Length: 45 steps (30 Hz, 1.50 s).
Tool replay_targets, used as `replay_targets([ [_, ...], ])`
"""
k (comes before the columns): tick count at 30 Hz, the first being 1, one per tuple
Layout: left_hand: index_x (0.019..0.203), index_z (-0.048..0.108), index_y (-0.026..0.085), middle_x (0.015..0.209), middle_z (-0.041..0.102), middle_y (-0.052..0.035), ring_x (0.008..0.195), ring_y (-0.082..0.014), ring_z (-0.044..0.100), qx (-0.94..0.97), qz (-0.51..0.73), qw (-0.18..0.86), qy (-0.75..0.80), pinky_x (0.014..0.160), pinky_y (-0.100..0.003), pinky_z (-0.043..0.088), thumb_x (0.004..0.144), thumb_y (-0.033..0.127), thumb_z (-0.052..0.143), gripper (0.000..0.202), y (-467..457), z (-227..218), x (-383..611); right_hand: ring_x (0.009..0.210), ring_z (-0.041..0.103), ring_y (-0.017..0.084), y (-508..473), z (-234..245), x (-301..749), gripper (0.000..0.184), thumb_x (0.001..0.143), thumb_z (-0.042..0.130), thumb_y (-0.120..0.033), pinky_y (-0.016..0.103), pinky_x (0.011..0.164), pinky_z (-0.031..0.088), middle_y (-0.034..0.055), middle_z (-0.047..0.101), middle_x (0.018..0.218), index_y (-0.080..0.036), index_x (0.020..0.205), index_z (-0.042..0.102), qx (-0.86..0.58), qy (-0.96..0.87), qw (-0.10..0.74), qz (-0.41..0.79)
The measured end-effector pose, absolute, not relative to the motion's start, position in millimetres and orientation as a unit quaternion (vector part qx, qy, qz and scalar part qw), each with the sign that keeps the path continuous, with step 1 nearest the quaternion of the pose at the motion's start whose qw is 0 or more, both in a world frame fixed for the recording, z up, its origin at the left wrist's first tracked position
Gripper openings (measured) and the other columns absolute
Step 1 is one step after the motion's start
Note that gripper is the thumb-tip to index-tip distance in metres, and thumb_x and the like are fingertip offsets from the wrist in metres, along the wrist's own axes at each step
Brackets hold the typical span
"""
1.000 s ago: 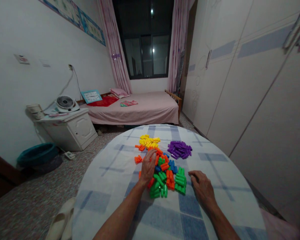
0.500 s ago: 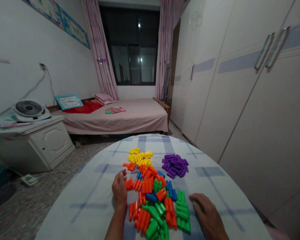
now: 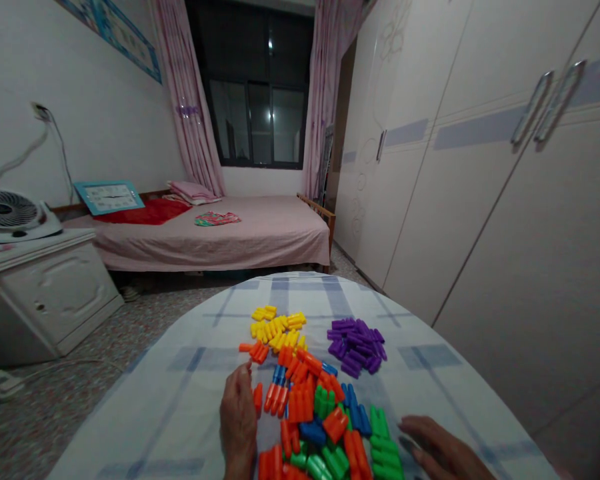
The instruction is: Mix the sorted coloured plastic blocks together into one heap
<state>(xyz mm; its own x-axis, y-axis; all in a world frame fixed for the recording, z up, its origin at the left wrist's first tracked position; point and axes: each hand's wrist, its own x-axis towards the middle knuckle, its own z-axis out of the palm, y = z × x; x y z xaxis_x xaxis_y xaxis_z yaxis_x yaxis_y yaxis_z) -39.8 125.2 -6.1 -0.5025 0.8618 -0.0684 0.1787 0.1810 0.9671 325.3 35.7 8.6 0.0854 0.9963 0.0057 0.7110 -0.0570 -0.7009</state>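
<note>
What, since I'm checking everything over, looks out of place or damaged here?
Nothing looks damaged. The blue-framed panel sits tilted on the bed, an odd spot. On the table, orange, green and blue pieces lie jumbled, unlike the separate purple pile.

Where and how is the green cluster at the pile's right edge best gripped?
Probably by its outer right side, coming from the right: that side of the green cluster faces open tablecloth and the right hand, while blue pieces and an orange piece sit close on its left.
</note>
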Motion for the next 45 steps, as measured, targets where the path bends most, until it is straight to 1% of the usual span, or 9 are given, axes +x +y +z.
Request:
replay_targets([
  [5,0.109,0.061,0.024,0.117,0.061,-0.0054,0.112,-0.0212,0.056,0.377,0.508,0.315,0.707,0.102,-0.037,0.042,0.081,0.060,0.029,0.056,126.7,-5.7,-38.9,0.114,0.058,0.021,116.9,43.0,346.3,0.056,0.076,0.046,-0.060,0.032,0.100,0.047,0.0081,0.061,0.123,-0.021,0.110,0.067,-0.704,-0.572,0.348,0.237],
  [10,0.107,0.062,0.021,0.114,0.062,-0.0069,0.108,-0.0208,0.058,0.384,0.511,0.306,0.706,0.099,-0.037,0.046,0.081,0.060,0.030,0.057,126.3,-3.2,-38.0,0.114,0.058,0.021,201.3,19.5,351.6,0.057,0.077,0.043,-0.057,0.036,0.101,0.045,0.0101,0.060,0.124,-0.017,0.112,0.065,-0.699,-0.538,0.428,0.197],
  [18,0.108,0.059,0.021,0.120,0.059,-0.0064,0.113,-0.0221,0.055,0.390,0.503,0.321,0.701,0.104,-0.041,0.042,0.080,0.061,0.030,0.056,127.5,-6.6,-37.4,0.122,0.052,0.018,218.0,3.0,308.9,0.055,0.082,0.043,-0.057,0.038,0.113,0.034,0.0059,0.058,0.128,-0.020,0.119,0.062,-0.652,-0.576,0.398,0.292],
  [24,0.108,0.058,0.022,0.120,0.059,-0.0058,0.112,-0.0215,0.055,0.387,0.496,0.324,0.706,0.104,-0.041,0.041,0.081,0.059,0.030,0.054,127.8,-4.7,-35.4,0.086,0.064,0.017,179.7,27.7,266.4,0.064,0.082,0.041,-0.066,0.030,0.073,0.055,0.0085,0.068,0.095,-0.018,0.122,0.057,-0.581,-0.517,0.436,0.452],
  [30,0.108,0.059,0.020,0.118,0.060,-0.0075,0.110,-0.0217,0.056,0.395,0.501,0.319,0.701,0.101,-0.040,0.042,0.081,0.058,0.030,0.055,127.2,-2.0,-33.9,0.121,0.052,0.021,144.6,61.5,232.4,0.065,0.080,0.044,-0.067,0.039,0.109,0.039,0.0091,0.056,0.128,-0.018,0.121,0.058,-0.515,-0.602,0.355,0.497],
  [33,0.109,0.058,0.020,0.118,0.059,-0.0073,0.110,-0.0216,0.056,0.393,0.501,0.319,0.701,0.102,-0.040,0.041,0.081,0.059,0.029,0.056,127.1,-1.2,-33.2,0.122,0.050,0.021,133.5,76.5,220.6,0.055,0.085,0.043,-0.060,0.039,0.112,0.035,0.0080,0.055,0.128,-0.020,0.118,0.061,-0.443,-0.690,0.286,0.496],
  [36,0.110,0.058,0.020,0.119,0.059,-0.0069,0.110,-0.0214,0.056,0.391,0.497,0.325,0.703,0.103,-0.041,0.041,0.082,0.057,0.029,0.055,127.0,-1.0,-32.8,0.122,0.050,0.020,149.2,81.6,223.5,0.050,0.086,0.042,-0.057,0.037,0.113,0.034,0.0075,0.057,0.125,-0.020,0.109,0.066,-0.444,-0.718,0.306,0.441],
  [39,0.110,0.058,0.020,0.118,0.059,-0.0076,0.110,-0.0215,0.056,0.397,0.497,0.325,0.700,0.103,-0.040,0.041,0.082,0.057,0.028,0.055,127.0,-1.6,-32.9,0.117,0.053,0.021,192.8,69.0,242.1,0.061,0.083,0.038,-0.066,0.040,0.110,0.037,0.0096,0.062,0.116,-0.019,0.109,0.065,-0.552,-0.661,0.370,0.349],
  [45,0.110,0.058,0.022,0.120,0.059,-0.0063,0.111,-0.0200,0.057,0.395,0.496,0.325,0.701,0.100,-0.036,0.044,0.083,0.058,0.029,0.054,126.5,-2.6,-32.6,0.130,0.044,0.023,262.8,19.8,259.2,0.073,0.081,0.031,-0.069,0.040,0.117,0.027,0.0110,0.050,0.135,-0.016,0.122,0.058,-0.634,-0.643,0.310,0.298],
])
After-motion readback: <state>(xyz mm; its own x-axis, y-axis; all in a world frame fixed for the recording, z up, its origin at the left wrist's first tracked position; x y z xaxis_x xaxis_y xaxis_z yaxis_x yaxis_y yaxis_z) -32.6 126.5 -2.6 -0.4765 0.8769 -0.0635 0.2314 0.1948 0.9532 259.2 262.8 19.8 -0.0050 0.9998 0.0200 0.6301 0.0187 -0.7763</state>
